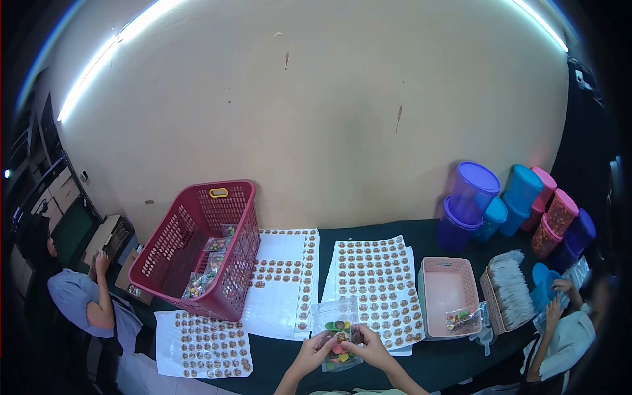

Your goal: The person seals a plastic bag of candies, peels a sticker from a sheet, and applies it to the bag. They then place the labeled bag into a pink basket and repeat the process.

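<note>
Both my hands hold a clear plastic pouch [340,307] upright at the front of the table, its upper part standing above my fingers. Colourful pieces, green, red and yellow, show inside it. My left hand [315,353] grips the pouch's left side and my right hand [374,350] its right side, thumbs close together on the front. A round sticker [342,336] shows on the pouch between the thumbs. Behind the pouch lie sheets of round brown stickers [375,283]; another sticker sheet [280,276] lies to the left.
A maroon basket [227,289] with filled pouches stands left, near a sticker sheet [168,342]. On the right are a pink basket [449,264], a basket of stacked empty pouches [510,289] and colourful tubs [475,187]. People work at both sides.
</note>
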`<state>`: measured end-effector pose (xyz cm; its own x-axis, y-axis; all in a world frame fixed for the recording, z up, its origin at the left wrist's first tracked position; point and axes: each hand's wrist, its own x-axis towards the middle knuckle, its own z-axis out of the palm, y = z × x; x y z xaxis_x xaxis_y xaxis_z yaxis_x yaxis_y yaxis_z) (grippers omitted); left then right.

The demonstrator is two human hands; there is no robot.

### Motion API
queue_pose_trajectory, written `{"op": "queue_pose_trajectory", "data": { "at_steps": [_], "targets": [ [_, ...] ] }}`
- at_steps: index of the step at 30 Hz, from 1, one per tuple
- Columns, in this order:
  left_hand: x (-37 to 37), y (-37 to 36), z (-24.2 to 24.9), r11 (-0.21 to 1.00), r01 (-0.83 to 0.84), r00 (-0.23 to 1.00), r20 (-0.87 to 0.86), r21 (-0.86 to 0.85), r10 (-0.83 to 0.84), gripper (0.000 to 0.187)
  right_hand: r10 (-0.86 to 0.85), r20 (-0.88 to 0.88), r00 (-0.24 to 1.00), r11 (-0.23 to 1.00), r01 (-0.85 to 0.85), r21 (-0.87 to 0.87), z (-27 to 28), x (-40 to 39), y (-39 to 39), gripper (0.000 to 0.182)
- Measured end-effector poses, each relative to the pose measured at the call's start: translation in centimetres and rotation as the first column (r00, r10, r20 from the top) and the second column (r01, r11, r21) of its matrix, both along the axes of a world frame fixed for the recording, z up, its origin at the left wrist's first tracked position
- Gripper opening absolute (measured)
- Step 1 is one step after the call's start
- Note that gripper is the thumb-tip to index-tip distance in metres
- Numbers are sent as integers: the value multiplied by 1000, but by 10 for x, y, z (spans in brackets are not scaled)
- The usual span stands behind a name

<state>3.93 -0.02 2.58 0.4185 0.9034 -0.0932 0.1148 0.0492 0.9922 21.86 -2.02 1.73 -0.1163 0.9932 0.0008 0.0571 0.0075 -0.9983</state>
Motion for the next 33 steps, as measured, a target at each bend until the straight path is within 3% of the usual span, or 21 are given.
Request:
{"op": "queue_pose_trajectory", "data": {
  "at_steps": [4,7,9,10,12,19,27,29,31,33],
  "targets": [
    [2,1,-6,1000,-9,999,53,-10,9,33,53,-158,986,998,-58,-29,-4,3,2,40],
    [5,1,-8,1000,-1,1000,27,-7,1,33,26,-127,992,999,-31,-39,-4,2,1,38],
    [8,-2,1,990,-3,983,182,-144,30,33,12,-184,983,998,-22,-52,-8,0,2,37],
    [8,-1,2,989,-2,983,181,-145,29,33,-2,-239,971,998,-14,-66,-9,-1,2,35],
    [7,0,3,980,76,982,186,-182,-42,34,-19,-235,972,998,6,-56,-6,1,2,32],
    [10,-3,5,992,54,990,137,-116,-38,32,-84,-181,980,995,91,30,-9,0,5,20],
    [6,-2,-2,976,109,967,249,-190,-60,39,-81,-158,984,997,82,-6,-19,-3,6,16],
    [7,-3,-1,981,95,968,244,-172,-51,36,-90,-180,980,996,87,-22,-18,-3,5,17],
    [8,-4,0,985,81,970,239,-154,-43,34,-87,-82,993,996,85,-27,-13,-1,5,22],
    [8,-4,2,998,65,997,33,11,-66,34,-124,-64,990,992,124,3,-8,-6,3,25]
  ]
}}
